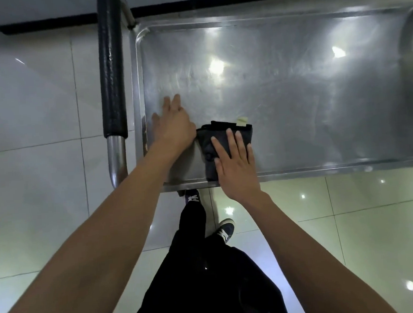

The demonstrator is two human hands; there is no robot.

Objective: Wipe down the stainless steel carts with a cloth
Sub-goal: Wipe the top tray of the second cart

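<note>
On cart top (pixel 294 96), cloth (pixel 208 141) under flat right hand (pixel 235 164); tiled floor (pixel 37 99).

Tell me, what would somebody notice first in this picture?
First, the big shiny stainless steel cart top, gleaming with lamp reflections and filling the upper right. Near its front left corner the right hand lies flat on a folded dark grey cloth, while the left hand rests open on bare steel beside it. The black padded handle stands at the left.
</note>
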